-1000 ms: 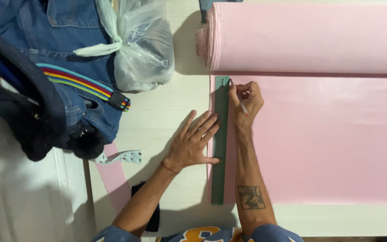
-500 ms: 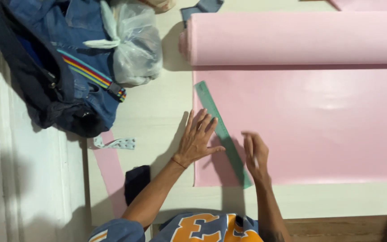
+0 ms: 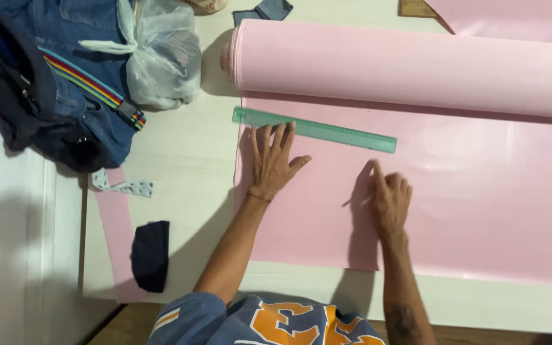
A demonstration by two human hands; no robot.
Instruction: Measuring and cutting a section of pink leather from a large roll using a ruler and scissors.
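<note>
Your left hand (image 3: 272, 161) lies flat, fingers spread, on the smooth pink sheet (image 3: 455, 198) unrolled over the pale worktop (image 3: 186, 160), fingertips touching the translucent green ruler (image 3: 314, 129). Your right hand (image 3: 389, 201) rests loosely curled on the sheet; whether it holds anything cannot be told.

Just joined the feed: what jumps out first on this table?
The pink sheet unrolled from its roll fills the table's right side. A green ruler lies slantwise near the roll; the left hand presses flat just below it, the right hand rests on the sheet. Denim is heaped top left.
</note>
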